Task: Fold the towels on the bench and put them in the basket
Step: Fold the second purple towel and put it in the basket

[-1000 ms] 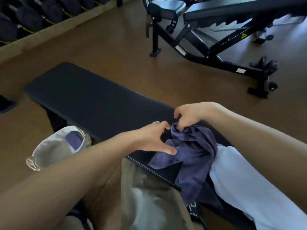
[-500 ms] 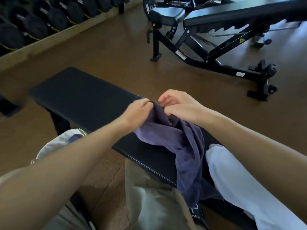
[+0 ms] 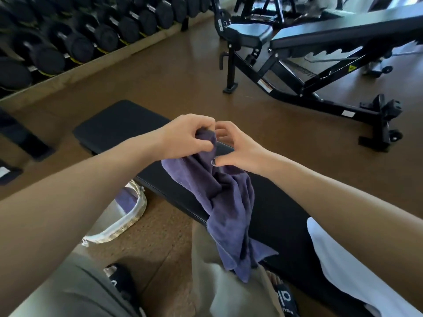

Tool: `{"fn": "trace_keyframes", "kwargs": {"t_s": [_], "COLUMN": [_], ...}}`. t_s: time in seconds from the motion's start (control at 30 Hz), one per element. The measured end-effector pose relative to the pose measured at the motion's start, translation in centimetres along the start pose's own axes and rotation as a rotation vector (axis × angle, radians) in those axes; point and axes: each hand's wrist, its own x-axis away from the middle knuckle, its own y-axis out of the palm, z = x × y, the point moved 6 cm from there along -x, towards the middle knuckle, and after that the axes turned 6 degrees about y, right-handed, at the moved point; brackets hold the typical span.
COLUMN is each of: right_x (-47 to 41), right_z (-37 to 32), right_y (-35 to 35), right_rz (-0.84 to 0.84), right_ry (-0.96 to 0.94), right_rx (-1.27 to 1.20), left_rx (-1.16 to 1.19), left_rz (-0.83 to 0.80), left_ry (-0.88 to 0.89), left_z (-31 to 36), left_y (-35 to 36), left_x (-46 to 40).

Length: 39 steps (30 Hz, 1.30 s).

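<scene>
Brown floor (image 3: 160, 72). Rack of black dumbbells (image 3: 75, 40) stood far left; adjustable incline bench (image 3: 320, 49) far right, daylit.

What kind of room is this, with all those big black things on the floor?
Most likely a gym's weights room. A long row of black dumbbells sits on a rack, an adjustable workout bench stands across the floor, and the purple towel lies over a flat padded bench.
</scene>
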Motion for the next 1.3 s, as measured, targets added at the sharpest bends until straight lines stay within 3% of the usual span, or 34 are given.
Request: {"fn": "trace_keyframes", "kwargs": {"t_s": [0.17, 0.37, 0.5, 0.63, 0.7, 1.03, 1.3], "right_x": [-1.4, -2.3, -3.6, -4.5, -5.0, -6.4, -15.0], "right_z": [-1.1, -2.0, -2.0, -2.2, -2.4, -5.3, -7.4], "right_y": [1.2, -2.4, -3.6, -4.7, -5.1, -4.7, -2.3], "right_rz": [-0.043, 0.204, 0.136, 0.25, 0.304, 0.47, 0.503], "right_ry": [-0.006, -0.042, 0.034, 0.07, 0.084, -0.055, -0.122], "right_rx": [0.114, 0.299, 0.212, -0.007, -0.078, 0.096, 0.193], "left_rx": [-0.05, -0.286, -0.332, -0.454, -0.435, -0.341, -0.33], "left_rz": [0.037, 0.222, 0.303, 0.279, 0.281, 0.29, 0.374], "left_ry": [0.053, -0.108, -0.202, -0.282, -0.313, -0.404, -0.526], "left_z": [0.1, -3.9, -6.8, -8.4, -9.2, -11.7, -17.3], "left_y": [-2.0, -5.7, -7.1, -7.6, -7.7, -8.1, -8.7], "left_x": [0.6, 2.3, 3.6, 4.3, 4.4, 4.9, 4.9]}}
